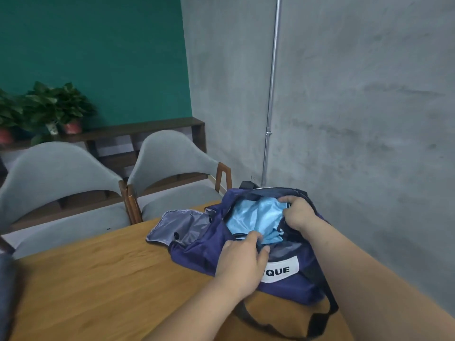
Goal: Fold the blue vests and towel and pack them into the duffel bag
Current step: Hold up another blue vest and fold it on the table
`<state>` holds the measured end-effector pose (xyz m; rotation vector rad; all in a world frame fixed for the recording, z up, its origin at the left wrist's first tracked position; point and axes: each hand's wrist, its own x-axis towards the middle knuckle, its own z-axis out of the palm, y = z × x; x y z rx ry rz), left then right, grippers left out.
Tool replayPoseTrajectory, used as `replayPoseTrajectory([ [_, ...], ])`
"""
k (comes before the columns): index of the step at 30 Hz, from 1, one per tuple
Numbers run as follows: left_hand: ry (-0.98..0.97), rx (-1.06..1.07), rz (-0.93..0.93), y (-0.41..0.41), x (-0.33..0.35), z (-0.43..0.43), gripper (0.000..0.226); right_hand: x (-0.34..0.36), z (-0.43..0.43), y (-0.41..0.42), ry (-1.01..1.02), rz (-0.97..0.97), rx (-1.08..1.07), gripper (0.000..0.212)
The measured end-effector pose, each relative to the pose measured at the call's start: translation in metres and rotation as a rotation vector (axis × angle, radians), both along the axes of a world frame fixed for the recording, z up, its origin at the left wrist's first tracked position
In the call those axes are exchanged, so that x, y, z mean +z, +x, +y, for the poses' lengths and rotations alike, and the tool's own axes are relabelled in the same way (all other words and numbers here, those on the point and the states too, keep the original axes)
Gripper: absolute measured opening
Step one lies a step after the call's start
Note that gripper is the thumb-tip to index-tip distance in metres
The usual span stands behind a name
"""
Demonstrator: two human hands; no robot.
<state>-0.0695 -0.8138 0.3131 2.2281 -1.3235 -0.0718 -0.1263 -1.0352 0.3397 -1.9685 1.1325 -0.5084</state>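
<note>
A navy duffel bag (204,244) lies on the wooden table (98,279) with its top unzipped and a grey-lined flap (177,225) spread to the left. Light blue fabric (256,217) fills the opening; I cannot tell vest from towel. My left hand (243,259) grips the near edge of the opening, thumb over the rim beside a white label reading "QUE". At the far right end of the opening, my right hand (298,212) has its fingers curled round the bag's rim and the blue fabric.
The bag's dark shoulder strap (320,318) loops over the table's near right edge. Two grey chairs (172,168) stand behind the table on the left. A concrete wall with a metal pipe (270,107) stands close on the right. A dark object (7,291) sits at the left edge.
</note>
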Motion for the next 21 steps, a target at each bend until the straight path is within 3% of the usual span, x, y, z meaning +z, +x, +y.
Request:
replayPoseTrajectory([
  [5,-0.016,-0.08,-0.094,-0.004,0.004,0.0,0.029,-0.016,0.005,-0.007,-0.201,0.557,0.273,0.058],
  [8,0.01,-0.107,-0.089,-0.005,0.005,-0.002,0.027,-0.008,0.017,-0.008,-0.386,0.839,0.264,0.057],
  [10,0.014,-0.124,-0.099,-0.005,0.005,-0.002,0.028,0.009,0.032,-0.005,-0.623,0.944,0.22,0.049],
  [12,0.011,-0.139,-0.127,-0.006,0.006,-0.001,0.031,0.023,0.047,0.004,-0.797,0.915,0.239,0.042],
  [14,0.019,-0.157,-0.16,-0.009,0.007,0.0,0.035,0.02,0.052,0.013,-0.708,0.81,0.321,0.04],
  [17,0.06,-0.191,-0.168,-0.014,0.007,0.003,0.035,-0.007,0.045,0.01,-0.334,0.9,0.458,0.074],
  [21,0.061,-0.238,-0.176,-0.019,0.009,0.008,0.035,-0.042,0.022,-0.002,-0.377,0.968,0.426,0.082],
])
